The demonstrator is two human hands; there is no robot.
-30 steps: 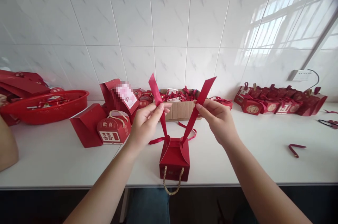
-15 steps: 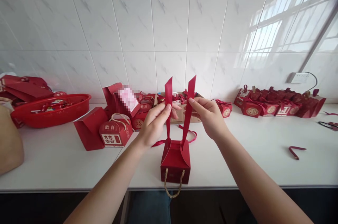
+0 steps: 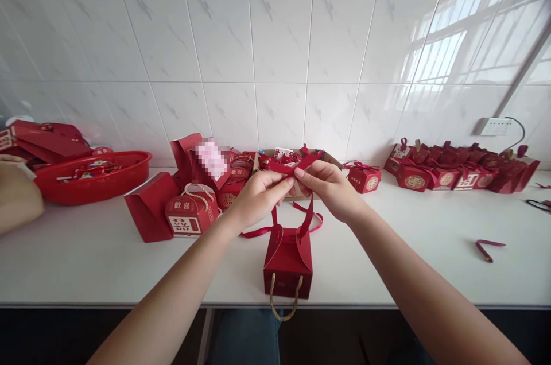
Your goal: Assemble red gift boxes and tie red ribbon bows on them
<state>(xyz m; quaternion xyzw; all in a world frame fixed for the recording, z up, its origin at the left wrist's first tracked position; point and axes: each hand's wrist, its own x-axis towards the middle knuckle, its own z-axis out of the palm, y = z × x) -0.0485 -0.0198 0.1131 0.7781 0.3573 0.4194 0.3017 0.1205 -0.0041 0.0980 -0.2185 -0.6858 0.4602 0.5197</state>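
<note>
A small red gift box (image 3: 287, 261) with a twisted rope handle (image 3: 284, 318) stands near the front edge of the table. Two ends of a red ribbon (image 3: 306, 217) rise from slots in its top. Above the box, my left hand (image 3: 267, 193) pinches one ribbon end, and my right hand (image 3: 329, 190) pinches the other. The ends cross between my fingertips, where the hands meet. More of the ribbon lies loose on the table behind the box, to both sides.
To the left are red boxes (image 3: 191, 210) and a red plastic basin (image 3: 92, 181) holding small packets. Behind my hands sits a cardboard box (image 3: 331, 159) of red items. Several finished-looking red boxes (image 3: 443, 174) stand right. Another person's arm (image 3: 19, 198) enters at far left.
My hands have come together, bringing the two upright ribbon ends across each other. Before, they were held apart and vertical. The other person's arm at the left has shifted up.
</note>
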